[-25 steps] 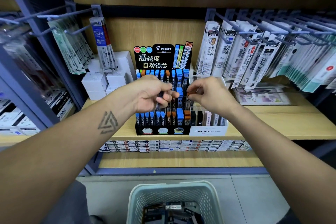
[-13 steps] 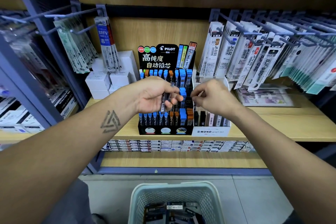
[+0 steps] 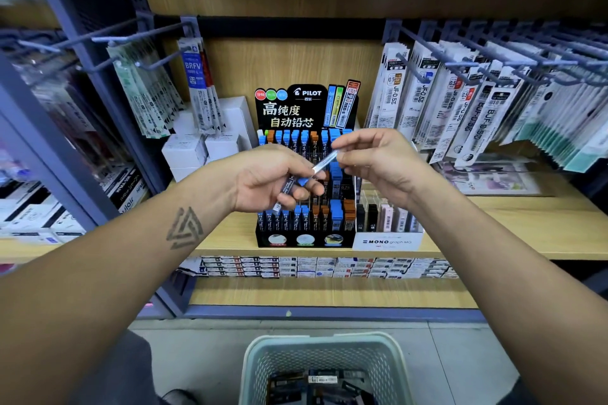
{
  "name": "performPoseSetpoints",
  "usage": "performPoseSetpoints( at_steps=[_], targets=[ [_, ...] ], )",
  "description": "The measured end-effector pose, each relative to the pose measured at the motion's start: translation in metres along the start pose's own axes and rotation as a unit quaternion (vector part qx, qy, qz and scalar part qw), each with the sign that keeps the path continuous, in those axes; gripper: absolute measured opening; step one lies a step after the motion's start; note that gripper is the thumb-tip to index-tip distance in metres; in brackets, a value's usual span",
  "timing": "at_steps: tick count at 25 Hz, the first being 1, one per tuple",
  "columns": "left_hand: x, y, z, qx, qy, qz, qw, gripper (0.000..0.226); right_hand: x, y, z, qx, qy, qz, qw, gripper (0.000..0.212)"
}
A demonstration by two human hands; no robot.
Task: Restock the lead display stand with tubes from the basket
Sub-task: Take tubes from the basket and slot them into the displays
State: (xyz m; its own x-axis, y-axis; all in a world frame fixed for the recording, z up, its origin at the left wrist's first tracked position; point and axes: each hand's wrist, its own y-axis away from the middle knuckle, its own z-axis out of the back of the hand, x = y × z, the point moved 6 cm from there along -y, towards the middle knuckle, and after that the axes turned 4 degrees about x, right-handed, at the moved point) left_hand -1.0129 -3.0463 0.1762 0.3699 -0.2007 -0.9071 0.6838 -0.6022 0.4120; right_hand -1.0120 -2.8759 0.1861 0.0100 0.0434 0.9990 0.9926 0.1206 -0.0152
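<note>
While the left hand [image 3: 276, 179] holds a few spare tubes [image 3: 289, 187] and the right hand [image 3: 373, 161] pinches one clear tube [image 3: 325, 161] above the display stand [image 3: 306, 220], a loose grip could drop it between rows; basket [image 3: 325, 368] sits below on the floor.

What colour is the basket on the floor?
Pale grey-green basket, seen in the head view.
</note>
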Motion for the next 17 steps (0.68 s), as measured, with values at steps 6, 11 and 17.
performPoseSetpoints(
  at_steps=[6, 11, 17],
  targets=[
    [-0.003, 0.003, 0.031, -0.104, -0.044, -0.061, 0.992, 0.009, 0.002, -0.006, -0.003, -0.002, 0.088, 0.009, 0.996, 0.011],
    [-0.013, 0.008, 0.039, -0.126, -0.044, -0.109, 0.985, 0.011, 0.002, -0.003, -0.034, 0.098, 0.256, 0.052, 0.96, 0.023],
    [-0.009, 0.007, 0.044, -0.161, -0.004, -0.09, 0.983, 0.017, -0.002, -0.009, -0.045, 0.057, 0.158, 0.059, 0.984, 0.028]
  ],
)
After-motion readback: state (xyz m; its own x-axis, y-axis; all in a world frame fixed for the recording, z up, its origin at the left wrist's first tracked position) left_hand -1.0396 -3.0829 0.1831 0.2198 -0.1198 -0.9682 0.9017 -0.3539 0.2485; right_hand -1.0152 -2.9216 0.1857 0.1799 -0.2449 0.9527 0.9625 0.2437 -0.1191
